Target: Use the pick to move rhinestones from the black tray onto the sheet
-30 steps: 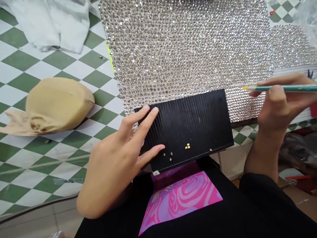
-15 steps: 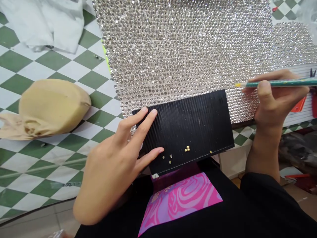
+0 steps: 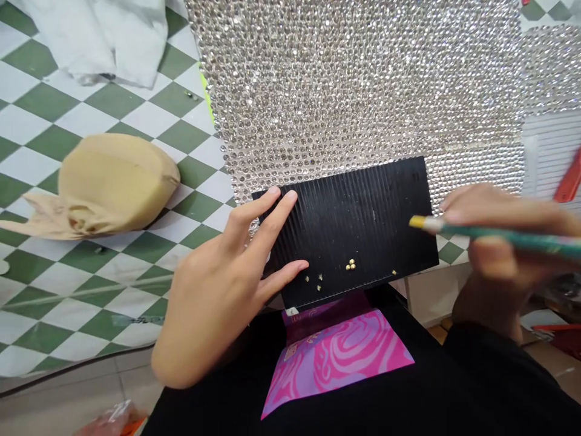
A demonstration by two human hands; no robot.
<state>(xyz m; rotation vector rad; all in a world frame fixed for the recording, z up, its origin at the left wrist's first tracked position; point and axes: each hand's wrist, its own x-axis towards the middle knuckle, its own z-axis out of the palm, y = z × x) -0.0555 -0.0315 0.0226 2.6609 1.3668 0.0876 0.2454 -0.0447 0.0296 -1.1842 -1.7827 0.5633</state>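
My left hand (image 3: pixel 227 284) lies flat with fingers spread on the left end of a black ribbed tray (image 3: pixel 363 212). Several small gold rhinestones (image 3: pixel 350 264) sit near the tray's front edge. My right hand (image 3: pixel 503 242), blurred by motion, pinches a green pick-up pencil (image 3: pixel 494 236) whose yellow tip hovers just above the tray's right end. Behind the tray spreads a large sheet covered in silver rhinestones (image 3: pixel 363 85).
A beige padded form (image 3: pixel 109 181) rests on the green-and-white checked tablecloth (image 3: pixel 68 290) at the left, with white cloth (image 3: pixel 104 36) behind it. A pink swirled sheet (image 3: pixel 340 351) lies on my black-clad lap. A red item (image 3: pixel 569 178) sits at the right edge.
My right hand has swung the pencil down and left, from over the rhinestone sheet to the tray's right end. The left hand has kept its place on the tray.
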